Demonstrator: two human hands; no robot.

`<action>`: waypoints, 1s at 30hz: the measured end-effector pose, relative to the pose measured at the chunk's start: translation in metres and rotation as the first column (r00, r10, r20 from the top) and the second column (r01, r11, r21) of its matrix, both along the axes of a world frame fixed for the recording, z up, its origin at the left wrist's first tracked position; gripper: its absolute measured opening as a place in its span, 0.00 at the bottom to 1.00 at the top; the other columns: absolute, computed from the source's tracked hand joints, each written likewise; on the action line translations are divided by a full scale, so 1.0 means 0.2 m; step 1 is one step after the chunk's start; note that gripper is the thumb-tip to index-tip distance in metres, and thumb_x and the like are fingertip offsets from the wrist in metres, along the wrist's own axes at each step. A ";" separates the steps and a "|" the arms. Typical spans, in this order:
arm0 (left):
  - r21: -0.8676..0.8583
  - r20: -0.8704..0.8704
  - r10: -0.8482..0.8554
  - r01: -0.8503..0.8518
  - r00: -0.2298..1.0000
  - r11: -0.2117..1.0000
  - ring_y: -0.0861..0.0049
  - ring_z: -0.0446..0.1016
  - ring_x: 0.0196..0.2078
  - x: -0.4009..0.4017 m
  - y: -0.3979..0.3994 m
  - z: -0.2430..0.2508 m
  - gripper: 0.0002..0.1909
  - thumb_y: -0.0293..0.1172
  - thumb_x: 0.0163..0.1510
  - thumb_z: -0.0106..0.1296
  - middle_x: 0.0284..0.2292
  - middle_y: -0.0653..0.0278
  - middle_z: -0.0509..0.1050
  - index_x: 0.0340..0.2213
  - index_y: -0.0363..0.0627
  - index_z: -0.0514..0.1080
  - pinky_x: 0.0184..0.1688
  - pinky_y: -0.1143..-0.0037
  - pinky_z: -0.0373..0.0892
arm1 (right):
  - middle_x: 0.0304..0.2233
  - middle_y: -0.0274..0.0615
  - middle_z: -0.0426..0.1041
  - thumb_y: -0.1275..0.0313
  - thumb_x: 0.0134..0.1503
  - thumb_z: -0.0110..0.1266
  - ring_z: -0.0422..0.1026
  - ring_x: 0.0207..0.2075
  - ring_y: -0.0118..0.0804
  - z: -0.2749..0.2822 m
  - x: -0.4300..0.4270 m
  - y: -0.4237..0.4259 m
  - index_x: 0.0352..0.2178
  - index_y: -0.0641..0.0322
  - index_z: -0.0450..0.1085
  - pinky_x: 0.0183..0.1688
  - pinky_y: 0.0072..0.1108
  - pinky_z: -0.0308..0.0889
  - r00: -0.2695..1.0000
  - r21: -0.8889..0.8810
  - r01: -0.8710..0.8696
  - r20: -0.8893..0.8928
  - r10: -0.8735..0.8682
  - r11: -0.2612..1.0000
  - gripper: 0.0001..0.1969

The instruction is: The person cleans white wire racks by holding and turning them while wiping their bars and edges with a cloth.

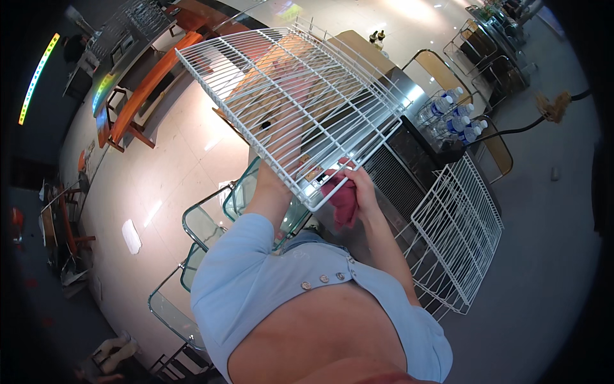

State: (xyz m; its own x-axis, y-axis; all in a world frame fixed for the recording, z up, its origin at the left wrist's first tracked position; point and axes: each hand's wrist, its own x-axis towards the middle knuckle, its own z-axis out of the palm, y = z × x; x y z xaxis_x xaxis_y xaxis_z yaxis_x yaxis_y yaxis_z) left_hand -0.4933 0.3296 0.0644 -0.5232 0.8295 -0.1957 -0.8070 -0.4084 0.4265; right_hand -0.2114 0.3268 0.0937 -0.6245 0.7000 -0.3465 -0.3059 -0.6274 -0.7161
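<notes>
A white coated-wire shelf rack (268, 98) spans the space before me, tilted, above a cabinet top. My right hand (363, 185) is at its near corner, clutching a dark red cloth (343, 204) against the edge wire. Part of the cloth hangs below that edge. Beneath the rack stretches my left arm, and my left hand (292, 72) shows through the wires towards the far end. The wires blur its fingers, so their grip is unclear. A second white wire rack (460, 235) leans to the right of my right arm.
A dark cabinet with a ventilation grille (391, 177) stands right of centre, near several water bottles (448, 117). Transparent chairs with chrome frames (204, 223) crowd my left side. Farther left are an orange wooden bench (148, 91) and a white item (131, 236) on the floor.
</notes>
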 end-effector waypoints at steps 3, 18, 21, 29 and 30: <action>0.034 0.016 0.006 -0.006 1.000 0.999 0.56 0.61 0.54 -0.04 0.03 0.00 0.34 0.61 0.57 0.31 0.49 0.52 0.62 0.51 0.44 0.59 0.55 0.56 0.60 | 0.35 0.58 0.74 0.73 0.57 0.41 0.75 0.35 0.45 0.05 -0.03 0.02 0.48 0.67 0.56 0.37 0.27 0.73 0.990 -0.111 0.033 -0.132 -0.048 0.993 0.17; -0.366 -0.546 -0.003 -0.235 0.838 0.900 0.67 0.71 0.41 -0.36 -0.36 -0.01 0.28 0.52 0.58 0.43 0.40 0.56 0.68 0.48 0.39 0.62 0.41 0.70 0.72 | 0.30 0.59 0.75 0.75 0.53 0.38 0.75 0.26 0.45 -0.37 -0.09 -0.06 0.45 0.65 0.58 0.29 0.28 0.73 0.981 -0.090 0.168 -0.086 -0.176 0.982 0.16; -0.625 -0.743 -0.340 -0.416 0.576 0.661 0.85 0.68 0.25 -0.35 -0.41 -0.10 0.22 0.44 0.55 0.51 0.26 0.69 0.68 0.46 0.45 0.65 0.25 0.82 0.67 | 0.25 0.45 0.73 0.78 0.52 0.41 0.74 0.26 0.35 -0.34 -0.11 -0.10 0.44 0.67 0.62 0.32 0.21 0.70 0.978 -0.051 0.206 0.001 -0.207 0.977 0.16; -0.537 -0.716 -0.188 -0.359 0.672 0.763 0.84 0.67 0.17 -0.25 -0.42 -0.15 0.23 0.33 0.52 0.48 0.23 0.65 0.68 0.50 0.46 0.58 0.16 0.82 0.65 | 0.28 0.52 0.74 0.78 0.54 0.41 0.75 0.28 0.41 -0.44 -0.04 -0.03 0.42 0.67 0.60 0.31 0.26 0.72 0.985 0.059 0.112 0.129 -0.119 0.992 0.13; -0.536 -0.686 -0.171 -0.332 0.707 0.776 0.82 0.68 0.17 -0.26 -0.44 -0.19 0.24 0.32 0.52 0.46 0.22 0.65 0.68 0.51 0.50 0.56 0.16 0.81 0.66 | 0.27 0.48 0.73 0.79 0.53 0.42 0.75 0.29 0.40 -0.39 -0.05 -0.06 0.41 0.68 0.61 0.33 0.26 0.72 0.983 0.060 0.110 0.144 -0.118 0.992 0.12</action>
State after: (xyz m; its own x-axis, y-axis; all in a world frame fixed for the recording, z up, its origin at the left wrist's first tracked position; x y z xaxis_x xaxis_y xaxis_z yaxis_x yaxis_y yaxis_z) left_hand -0.5451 0.2419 0.0266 -0.7677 0.6144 -0.1820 -0.1685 0.0805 0.9824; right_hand -0.2205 0.3151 0.0161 -0.4846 0.7828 -0.3903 -0.2624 -0.5558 -0.7888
